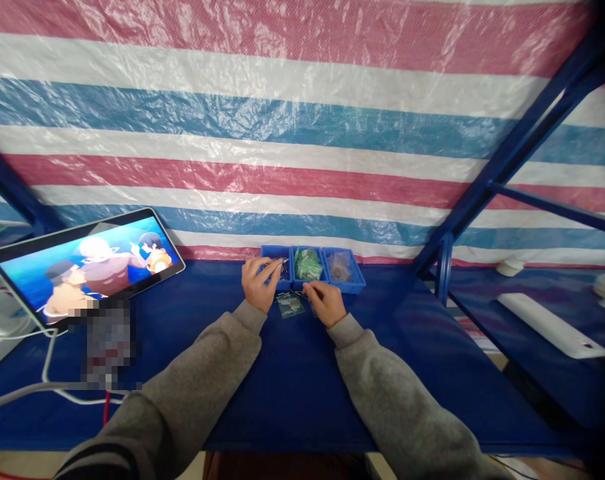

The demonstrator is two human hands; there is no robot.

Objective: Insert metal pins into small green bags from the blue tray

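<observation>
Left hand: The left hand (259, 285) is over the left blue bin (275, 250), which has little thin metal bits (285, 269) in it. The tips of its thumb and first finger are close together. I cannot tell if a bit is pinched there.

Right hand: The right hand (326, 304) is by the near side of the middle blue bin (308, 251). Its thumb and first finger are bent in, with the tips close. What is between them is too small to tell.

Little bag: What looks like a small clear bag (291, 305) lies flat on the bench (292, 393), between the hands, just near of the left and middle bins. It is left and a bit near of the right fingers. From the left fingers, it is near and a little right. The right fingertips are closer to it. It looks almost square, so I cannot tell its long side.

Bins: The three bins sit side by side. Green packets (308, 265) fill the middle one. The right blue bin (351, 289) has clear bags (339, 268) in it.

Screen: A tablet (97, 270) leans far to the left.
</observation>
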